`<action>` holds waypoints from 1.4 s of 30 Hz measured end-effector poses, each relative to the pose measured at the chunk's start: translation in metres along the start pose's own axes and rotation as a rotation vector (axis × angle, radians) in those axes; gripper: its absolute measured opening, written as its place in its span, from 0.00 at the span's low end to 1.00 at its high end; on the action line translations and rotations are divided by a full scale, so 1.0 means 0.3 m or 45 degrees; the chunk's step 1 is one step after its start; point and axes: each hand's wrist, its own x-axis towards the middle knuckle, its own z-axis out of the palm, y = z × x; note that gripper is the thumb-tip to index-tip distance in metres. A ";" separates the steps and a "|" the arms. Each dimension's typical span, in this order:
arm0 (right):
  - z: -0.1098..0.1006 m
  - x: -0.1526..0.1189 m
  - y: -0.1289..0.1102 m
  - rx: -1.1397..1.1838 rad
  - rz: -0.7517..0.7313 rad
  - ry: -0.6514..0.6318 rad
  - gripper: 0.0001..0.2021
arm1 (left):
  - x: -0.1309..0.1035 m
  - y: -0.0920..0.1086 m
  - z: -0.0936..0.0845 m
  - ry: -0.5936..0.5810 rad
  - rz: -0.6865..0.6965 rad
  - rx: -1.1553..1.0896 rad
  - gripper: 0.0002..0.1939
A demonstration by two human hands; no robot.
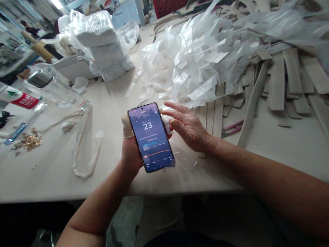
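A smartphone (pixel 151 137) lies tilted in my left hand (pixel 130 151), its lit screen facing up with a large 23 on a blue-purple background. My left thumb wears a beige cover, and white wrapping shows on the fingers past the phone's right edge. Beside that edge hovers my right hand (pixel 189 127), fingers apart and holding nothing. Whether its fingertips touch the phone I cannot tell. A scrap of clear plastic film (pixel 185 159) rests on the table just right of the phone.
White plastic strips (pixel 195 61) are heaped behind my hands. Stitched beige straps (pixel 277 82) and pink-handled scissors (pixel 232 129) lie to the right. At left are a clear bottle (pixel 59 89), a red-labelled bottle (pixel 23 97) and small gold pieces (pixel 31 140). Plastic-wrapped white bundles (pixel 102 48) stand at the back.
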 end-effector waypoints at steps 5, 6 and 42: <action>-0.002 0.000 -0.003 -0.005 -0.018 0.001 0.34 | -0.002 -0.001 -0.006 -0.016 0.005 -0.004 0.47; -0.002 0.000 -0.003 -0.005 -0.024 0.000 0.34 | -0.002 -0.001 -0.005 -0.024 0.011 -0.010 0.47; -0.004 0.003 0.008 -0.007 0.054 -0.007 0.34 | 0.011 -0.005 0.022 0.030 0.007 -0.068 0.47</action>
